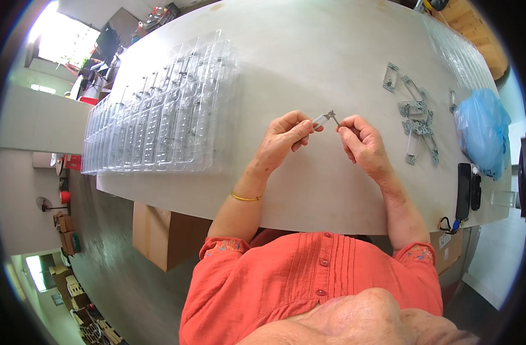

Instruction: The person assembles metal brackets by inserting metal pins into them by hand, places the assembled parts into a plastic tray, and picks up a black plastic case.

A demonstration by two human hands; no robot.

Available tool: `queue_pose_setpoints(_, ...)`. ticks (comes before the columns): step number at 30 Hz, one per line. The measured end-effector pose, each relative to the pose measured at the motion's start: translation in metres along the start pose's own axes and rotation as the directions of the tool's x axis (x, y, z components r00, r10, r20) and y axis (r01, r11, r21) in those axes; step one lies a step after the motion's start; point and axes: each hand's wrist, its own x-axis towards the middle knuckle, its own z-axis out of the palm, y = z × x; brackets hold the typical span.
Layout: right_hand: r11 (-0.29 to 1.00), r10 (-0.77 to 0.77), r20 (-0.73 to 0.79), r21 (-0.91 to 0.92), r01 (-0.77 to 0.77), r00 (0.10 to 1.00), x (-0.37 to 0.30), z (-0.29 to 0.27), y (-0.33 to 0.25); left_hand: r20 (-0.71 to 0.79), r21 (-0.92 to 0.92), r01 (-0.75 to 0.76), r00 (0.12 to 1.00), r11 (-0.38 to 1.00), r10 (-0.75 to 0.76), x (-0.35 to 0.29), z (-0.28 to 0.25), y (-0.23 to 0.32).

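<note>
My left hand [286,135] pinches a small flat piece [320,120], pale or clear with a grey metal end, between thumb and fingers above the table. Close by on the right, my right hand [361,142] grips a thin grey metal rod [336,121] with thumb and forefinger. The rod meets the metal end of the piece; whether the two are joined, I cannot tell. To the right of my hands lies a loose pile of similar clear and grey metal pieces [415,109]. One more such piece [390,77] lies just beyond the pile.
Clear plastic trays [159,115] with rows of compartments holding parts cover the left of the white table [309,184]. At the right edge are a blue plastic bag [484,132], a black oblong object [463,190] and clear plastic wrap [458,54]. A cardboard box [159,233] stands below the front edge.
</note>
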Motion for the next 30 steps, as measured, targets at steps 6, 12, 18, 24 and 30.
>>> queue_pose_setpoints(6, 0.998, 0.058, 0.056, 0.036, -0.06, 0.997, 0.0, 0.003, -0.002, 0.039, 0.171, 0.019, 0.999, 0.985, -0.026, -0.002, 0.003, 0.006)
queue_pose_setpoints(12, 0.993, 0.101, 0.078, -0.076, -0.095, 0.992, 0.004, 0.003, -0.002, -0.009, 0.305, 0.007, 1.0, 0.952, -0.004, -0.003, -0.003, 0.009)
queue_pose_setpoints(18, 0.877, -0.345, 0.043, -0.341, 0.339, 0.937, 0.008, -0.004, 0.011, -0.059, 0.346, 0.072, 0.997, 0.935, -0.055, -0.003, -0.003, 0.009)
queue_pose_setpoints(24, 0.935, -0.287, 0.128, -0.179, 0.307, 0.949, 0.006, 0.001, 0.016, 0.024, 0.332, 0.103, 0.993, 0.938, -0.117, -0.009, 0.005, 0.017)
queue_pose_setpoints(30, 0.991, -0.086, 0.013, -0.1, 0.087, 0.996, 0.007, 0.002, 0.014, 0.103, 0.012, 0.028, 0.994, 1.0, -0.029, -0.006, 0.001, 0.01)
